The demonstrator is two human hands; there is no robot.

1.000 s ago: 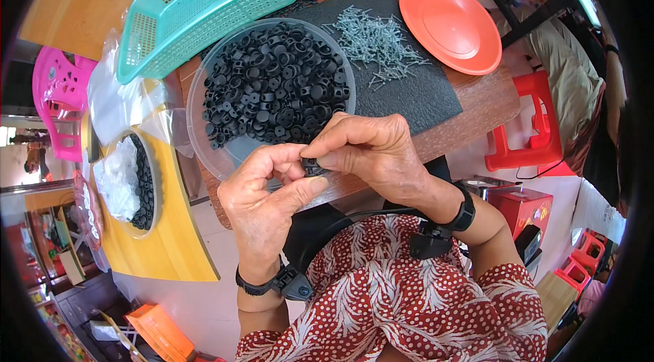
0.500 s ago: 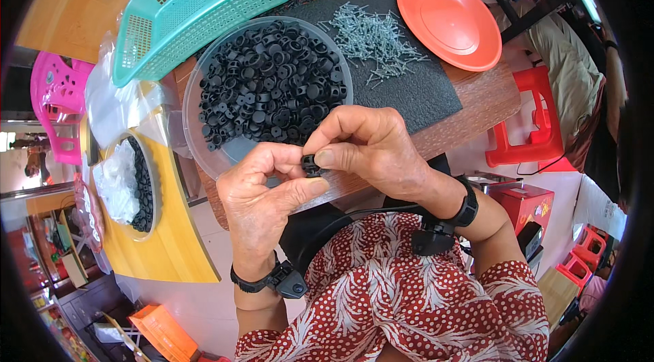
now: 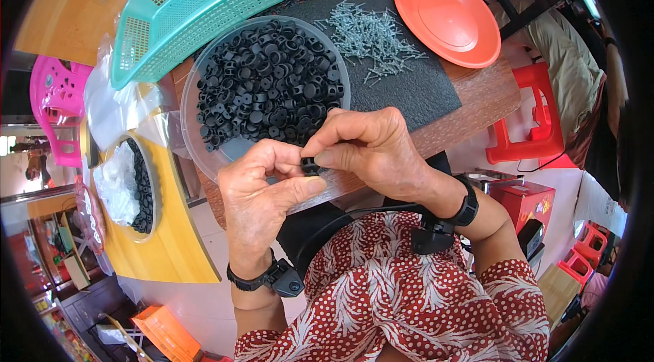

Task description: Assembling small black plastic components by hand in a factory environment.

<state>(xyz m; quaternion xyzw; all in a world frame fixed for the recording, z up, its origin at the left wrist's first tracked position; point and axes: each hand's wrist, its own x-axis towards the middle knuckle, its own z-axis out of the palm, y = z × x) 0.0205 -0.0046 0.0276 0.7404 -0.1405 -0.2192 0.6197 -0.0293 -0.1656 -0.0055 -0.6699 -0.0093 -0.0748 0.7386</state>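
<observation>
Left hand (image 3: pixel 262 188) and right hand (image 3: pixel 375 151) jointly pinching one black plastic fitting (image 3: pixel 310 166), its completion not showing from where I'm standing | fingers partly screening the clear tub (image 3: pixel 189 116) | loose black fittings (image 3: pixel 272 82) awaiting handling inside | screws (image 3: pixel 371 41) lying heaped on the dark mat (image 3: pixel 409 99) | teal basket (image 3: pixel 204 29) crowding the tub's far side

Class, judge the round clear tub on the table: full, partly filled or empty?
Partly filled: black plastic parts are heaped across most of the tub, but its bare bottom shows at the side near the left hand.
</observation>
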